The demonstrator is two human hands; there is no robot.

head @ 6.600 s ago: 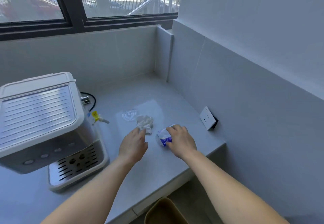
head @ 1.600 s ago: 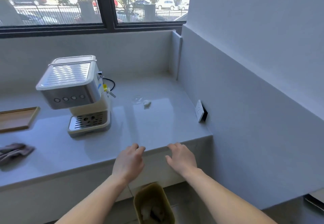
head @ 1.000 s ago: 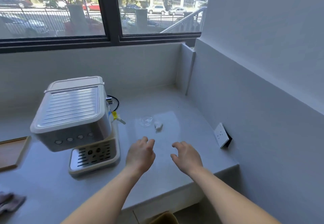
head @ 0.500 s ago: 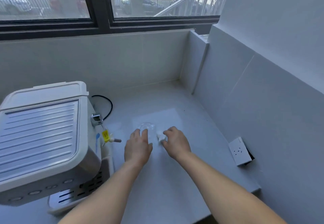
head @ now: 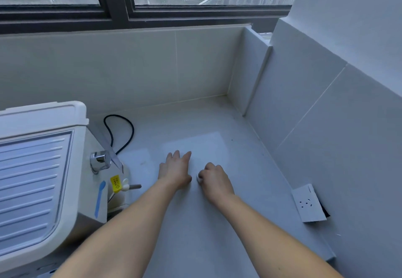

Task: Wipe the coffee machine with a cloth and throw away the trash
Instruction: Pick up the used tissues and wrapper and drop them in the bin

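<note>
Between the coffee machine (head: 37,169) and the wall socket (head: 309,203), both hands are down on the pale desk (head: 195,125). The right grip (head: 215,178) is curled tight, thumb and forefinger pinching a small white scrap (head: 198,177) of trash that peeps out on the side facing the other hand. I'd say it is balled up like that so such a slight piece cannot slip out on the way to a bin, which is nowhere in sight from here. The left grip (head: 175,169), just beside the right one and a little farther from the person, lies spread and flat, palm down, fingers straight and pointing toward the back wall. That looks like a hand pressing or sliding something thin along the surface, but whether anything lies beneath it I cannot tell.

The scrap shows only as a sliver between finger and thumb, so its long axis and heading are hidden. The machine, well to the left of the left grip, sits with its ribbed top running front to back and its front turned toward the person's side of the desk. Its steam wand (head: 132,187), by a yellow tag (head: 115,183), sticks out sideways toward the left grip. A black cord (head: 130,132) loops on the desk beyond it. No cloth is visible, so the wiping looks separate from this pick-up.
</note>
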